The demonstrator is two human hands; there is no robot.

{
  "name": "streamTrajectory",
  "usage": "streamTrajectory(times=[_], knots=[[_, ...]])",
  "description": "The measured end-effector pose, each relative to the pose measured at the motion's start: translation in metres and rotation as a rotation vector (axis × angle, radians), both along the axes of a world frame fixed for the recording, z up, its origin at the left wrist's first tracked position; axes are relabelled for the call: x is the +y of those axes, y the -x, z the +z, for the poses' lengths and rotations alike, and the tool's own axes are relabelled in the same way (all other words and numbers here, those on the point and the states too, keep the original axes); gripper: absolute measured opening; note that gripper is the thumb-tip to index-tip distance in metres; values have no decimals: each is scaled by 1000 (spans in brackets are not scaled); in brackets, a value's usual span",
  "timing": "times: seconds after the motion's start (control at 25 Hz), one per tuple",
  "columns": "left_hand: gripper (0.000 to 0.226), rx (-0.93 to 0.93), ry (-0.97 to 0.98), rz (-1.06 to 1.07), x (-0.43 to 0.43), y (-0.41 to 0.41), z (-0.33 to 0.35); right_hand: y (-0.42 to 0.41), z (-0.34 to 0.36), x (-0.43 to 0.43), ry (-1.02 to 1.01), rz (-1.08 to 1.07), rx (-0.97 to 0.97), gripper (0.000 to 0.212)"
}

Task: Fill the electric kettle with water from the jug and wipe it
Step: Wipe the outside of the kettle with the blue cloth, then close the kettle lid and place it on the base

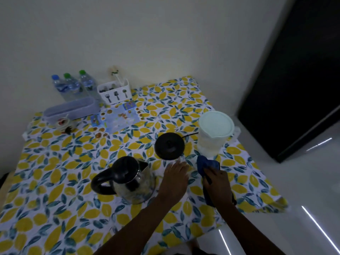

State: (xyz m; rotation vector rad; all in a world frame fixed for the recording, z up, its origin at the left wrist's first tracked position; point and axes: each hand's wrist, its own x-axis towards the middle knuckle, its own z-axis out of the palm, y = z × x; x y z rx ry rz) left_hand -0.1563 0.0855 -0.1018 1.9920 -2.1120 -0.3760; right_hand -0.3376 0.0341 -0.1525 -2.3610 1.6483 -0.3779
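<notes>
My right hand is curled around a blue cloth, fingers pressed into the fabric, with the bunched end sticking out ahead of my knuckles and a darker tail of it trailing back beneath my wrist. My left hand lies just beside it, palm down on the desk, fingers together and stretched flat, gripping nothing that I can see; something small and clear seems to sit at my fingertips, but it is too blurred for me to name. Just left of that hand, close to my wrist but not touching it, stands the electric kettle, upright off its base, a glass or steel body with a black lid closed on top, its black handle pointing away to the left and its spout turned toward my hand. Straight ahead of my left fingers sits the round black kettle base, its cord running off to the right. Beyond the cloth, ahead of my right hand, is the translucent white jug, lid on, near the desk's right edge. A lemon-print tablecloth covers the whole desk. Well away at the far left, against the wall, I see three water bottles, a white cutlery holder, a pale lidded plastic container, and a printed mat lying flat.
</notes>
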Motion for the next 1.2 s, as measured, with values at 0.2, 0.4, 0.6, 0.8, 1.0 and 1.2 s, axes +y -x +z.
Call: streamTrajectory(times=[0.2,0.4,0.6,0.8,1.0,1.2], knots=[[53,-59,-127,-28,-8,21,-32,27,-48,-8,-147,-17,175,50],[79,-3,-163,-46,0,18,-51,31,-63,-1,-224,10,235,65],[63,57,-32,-8,14,8,-44,11,-44,8,-190,81,73,59],[40,177,248,65,41,-16,-19,-27,-11,29,-34,164,-166,57],[38,170,405,175,81,-61,18,-74,18,60,86,274,-260,60],[39,148,454,360,119,-123,34,-128,40,86,153,408,-247,76]])
